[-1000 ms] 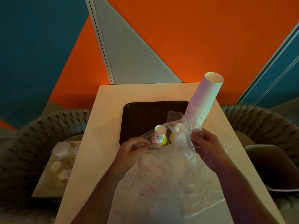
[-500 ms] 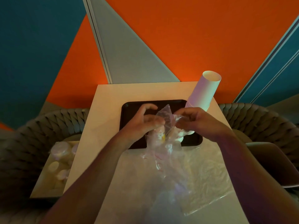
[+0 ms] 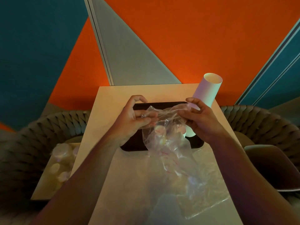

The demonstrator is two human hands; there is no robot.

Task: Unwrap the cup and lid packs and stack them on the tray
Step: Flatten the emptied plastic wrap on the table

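Two hands' fingers pinch the crumpled clear wrapper over the dark tray.

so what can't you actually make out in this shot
- What is inside the clear plastic wrap both hands pinch: head view, creased film blurs it.
- Base of the cup stack: right hand and wrap cover it.
- Middle of the dark tray: left hand and wrap cover it.

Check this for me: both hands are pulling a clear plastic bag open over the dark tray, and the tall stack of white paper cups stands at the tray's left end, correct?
Not quite. The head view shows the tall stack of white paper cups at the right end of the dark tray, not the left. The rest holds: left hand and right hand each have a grip on the clear plastic bag over it.
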